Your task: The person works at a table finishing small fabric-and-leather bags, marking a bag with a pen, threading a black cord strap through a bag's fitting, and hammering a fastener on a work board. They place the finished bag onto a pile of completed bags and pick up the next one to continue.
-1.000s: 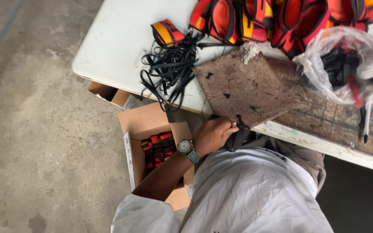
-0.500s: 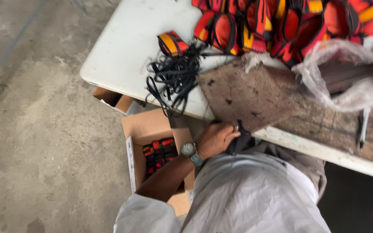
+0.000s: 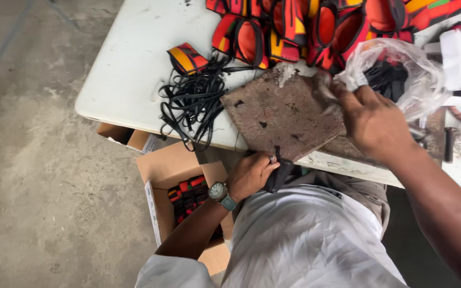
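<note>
Your left hand (image 3: 249, 175) is pinching a black strap (image 3: 277, 176) at the counter (image 3: 129, 69) edge. Your right hand (image 3: 372, 120) is resting half-curled on the brown board (image 3: 281, 114), touching the plastic bag (image 3: 401, 69).

Red, orange and black against white and grey

The desk (image 3: 134, 64) is white over a grey concrete floor (image 3: 33, 176); the fabric pieces (image 3: 294, 26) show red, orange and yellow panels edged in black, matching the red-and-black ones in the tan cardboard box (image 3: 172, 165). The cords (image 3: 193, 101) are black, the board (image 3: 281, 114) mottled brown, the plastic bag (image 3: 401, 69) clear over black contents, the wristwatch (image 3: 219, 191) pale-faced with a teal strap, the garment (image 3: 305, 240) light grey.
</note>
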`<action>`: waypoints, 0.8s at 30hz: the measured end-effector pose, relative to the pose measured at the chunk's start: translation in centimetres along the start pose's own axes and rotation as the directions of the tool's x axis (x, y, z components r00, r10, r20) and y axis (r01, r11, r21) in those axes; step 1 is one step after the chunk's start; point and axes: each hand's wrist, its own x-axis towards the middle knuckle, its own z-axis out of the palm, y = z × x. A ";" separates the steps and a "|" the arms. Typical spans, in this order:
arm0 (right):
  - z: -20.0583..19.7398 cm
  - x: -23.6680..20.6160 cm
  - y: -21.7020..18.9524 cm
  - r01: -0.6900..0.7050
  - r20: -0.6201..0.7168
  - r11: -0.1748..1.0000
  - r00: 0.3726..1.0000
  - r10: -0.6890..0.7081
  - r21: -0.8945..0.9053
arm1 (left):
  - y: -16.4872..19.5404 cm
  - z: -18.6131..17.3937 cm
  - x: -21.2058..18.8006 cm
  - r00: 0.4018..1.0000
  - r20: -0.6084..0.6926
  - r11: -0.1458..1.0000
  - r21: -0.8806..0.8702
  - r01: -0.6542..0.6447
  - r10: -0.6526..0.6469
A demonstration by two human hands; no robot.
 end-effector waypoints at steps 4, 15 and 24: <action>4.1 0.8 1.6 0.078 0.019 0.994 0.997 -0.077 -0.076 | -0.3 0.2 -0.2 0.994 -0.047 0.994 0.034 -0.100 0.102; 7.5 -7.2 -10.3 0.306 -0.150 0.858 0.952 -0.267 0.413 | -1.5 0.9 -0.7 0.993 -0.083 0.995 0.050 -0.082 0.086; 7.9 -6.7 -13.6 0.246 -0.302 0.792 0.950 -0.082 0.559 | -3.3 2.7 -1.7 0.975 -0.212 0.998 0.014 -0.058 0.060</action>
